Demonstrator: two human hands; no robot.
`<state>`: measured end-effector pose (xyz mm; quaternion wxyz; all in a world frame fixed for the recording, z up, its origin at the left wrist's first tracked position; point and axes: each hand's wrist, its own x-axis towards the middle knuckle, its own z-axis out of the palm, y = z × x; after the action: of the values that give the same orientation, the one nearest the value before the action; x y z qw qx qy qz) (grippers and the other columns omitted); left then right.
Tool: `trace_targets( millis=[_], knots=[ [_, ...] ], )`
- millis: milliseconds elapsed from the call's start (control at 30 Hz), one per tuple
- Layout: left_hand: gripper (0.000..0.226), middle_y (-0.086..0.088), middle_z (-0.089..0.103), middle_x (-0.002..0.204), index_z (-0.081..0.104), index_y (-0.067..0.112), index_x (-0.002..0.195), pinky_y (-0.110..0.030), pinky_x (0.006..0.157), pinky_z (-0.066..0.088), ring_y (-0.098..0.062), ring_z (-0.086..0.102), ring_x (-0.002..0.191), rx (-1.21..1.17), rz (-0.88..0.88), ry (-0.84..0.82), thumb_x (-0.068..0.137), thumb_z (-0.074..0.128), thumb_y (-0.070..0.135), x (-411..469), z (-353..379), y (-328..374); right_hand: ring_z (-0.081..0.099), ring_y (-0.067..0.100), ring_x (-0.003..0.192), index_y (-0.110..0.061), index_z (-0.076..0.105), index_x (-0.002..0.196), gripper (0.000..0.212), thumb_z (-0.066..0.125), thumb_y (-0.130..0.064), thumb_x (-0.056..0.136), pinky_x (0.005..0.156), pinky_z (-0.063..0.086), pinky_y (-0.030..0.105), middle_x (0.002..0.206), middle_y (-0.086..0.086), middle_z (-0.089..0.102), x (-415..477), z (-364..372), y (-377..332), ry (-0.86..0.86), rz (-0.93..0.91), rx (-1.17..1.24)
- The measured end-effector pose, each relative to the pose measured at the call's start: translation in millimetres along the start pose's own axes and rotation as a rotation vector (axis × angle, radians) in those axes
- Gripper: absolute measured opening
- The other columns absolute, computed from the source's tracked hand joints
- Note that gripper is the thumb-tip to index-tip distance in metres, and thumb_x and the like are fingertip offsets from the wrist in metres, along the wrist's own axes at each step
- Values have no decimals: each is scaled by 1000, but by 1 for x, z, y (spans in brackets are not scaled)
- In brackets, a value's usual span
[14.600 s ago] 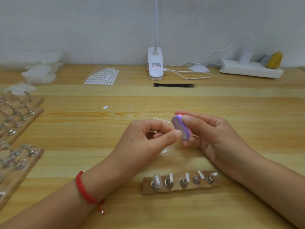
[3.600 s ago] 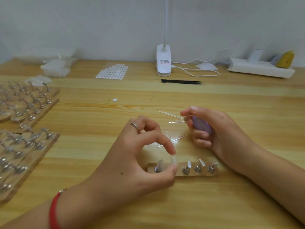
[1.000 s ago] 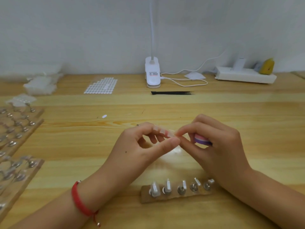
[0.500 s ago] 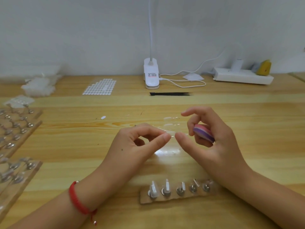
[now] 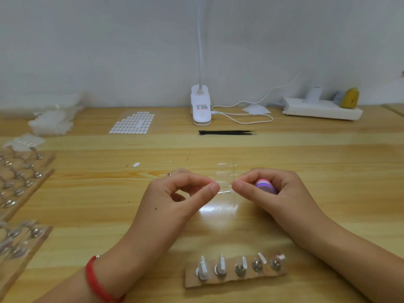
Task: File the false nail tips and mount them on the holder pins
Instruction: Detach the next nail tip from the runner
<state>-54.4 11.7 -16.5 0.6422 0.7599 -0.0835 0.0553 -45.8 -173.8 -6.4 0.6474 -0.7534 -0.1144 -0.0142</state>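
Head view. The left hand (image 5: 181,193) and right hand (image 5: 271,193), now closer together than before, are pinching the clear tip strip (image 5: 226,190) above the worktop (image 5: 317,162), suggesting another piece is being detached; the right hand is also curling round the file (image 5: 265,186). The holder (image 5: 240,281) is carrying tips (image 5: 203,268) on, seemingly, its two leftmost pins (image 5: 221,267).

Label with red and dark print seen on white lamp clamp (image 5: 201,108); characters too small, nothing legible.
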Motion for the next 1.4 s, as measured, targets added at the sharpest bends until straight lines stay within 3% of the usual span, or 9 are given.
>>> trace_targets(
  millis=[333, 533, 800, 967, 1067, 1167, 1300, 1400],
  knots=[
    [26, 9, 69, 75, 77, 29, 75, -26, 61, 49, 0, 56, 61, -16, -37, -44, 60, 71, 50, 1, -1, 0, 56, -3, 59, -18, 73, 65, 14, 73, -32, 67, 60, 41, 5, 63, -12, 65, 0, -3, -4, -149, 57, 19],
    [24, 12, 70, 74, 79, 29, 75, -7, 53, 39, 4, 52, 58, -39, -14, -105, 62, 71, 47, 0, -1, 2, 59, -5, 61, -24, 75, 63, 12, 73, -36, 67, 60, 41, 5, 66, -13, 68, -1, -4, -8, -222, 84, 1],
    [27, 13, 67, 68, 77, 25, 70, -8, 54, 40, 0, 54, 61, -76, 5, -70, 58, 72, 48, 2, -1, 1, 53, -5, 52, -20, 71, 61, 16, 74, -35, 62, 54, 38, 4, 58, -14, 62, 0, -2, -6, -96, 97, 40],
    [23, -4, 56, 61, 75, 27, 64, -14, 51, 35, -17, 42, 58, -28, 49, -33, 56, 76, 49, 1, 0, -2, 56, -3, 54, -15, 72, 64, 20, 75, -34, 61, 56, 40, 5, 59, -10, 65, 1, 0, -4, -56, 83, 17],
    [20, 7, 55, 58, 74, 26, 63, -14, 51, 36, -13, 42, 54, -5, 83, -59, 59, 86, 42, -1, 0, -3, 56, -3, 55, -18, 73, 62, 18, 75, -36, 59, 56, 41, 6, 60, -8, 65, 1, 1, -3, -35, 67, -3],
    [16, 11, 55, 58, 72, 25, 62, -13, 50, 36, -7, 42, 50, 6, 140, -62, 61, 80, 39, -3, 0, -2, 56, -3, 55, -18, 73, 61, 19, 75, -37, 59, 56, 41, 6, 60, -8, 66, 2, 0, 0, -10, 64, -18],
    [11, 6, 55, 65, 69, 28, 68, -17, 52, 39, -11, 46, 50, 125, 338, 70, 70, 72, 38, -8, 0, 3, 57, 3, 59, -22, 76, 68, 18, 79, -40, 66, 58, 45, 11, 68, 7, 68, 0, -2, 3, -114, 52, -152],
    [14, 7, 55, 64, 68, 29, 69, -13, 53, 38, -6, 45, 52, 80, 309, 153, 73, 73, 42, -8, 0, 5, 50, 4, 55, -32, 76, 75, 6, 81, -30, 73, 56, 41, 13, 61, 8, 59, -3, -1, 8, -229, -30, -323]
  ],
)
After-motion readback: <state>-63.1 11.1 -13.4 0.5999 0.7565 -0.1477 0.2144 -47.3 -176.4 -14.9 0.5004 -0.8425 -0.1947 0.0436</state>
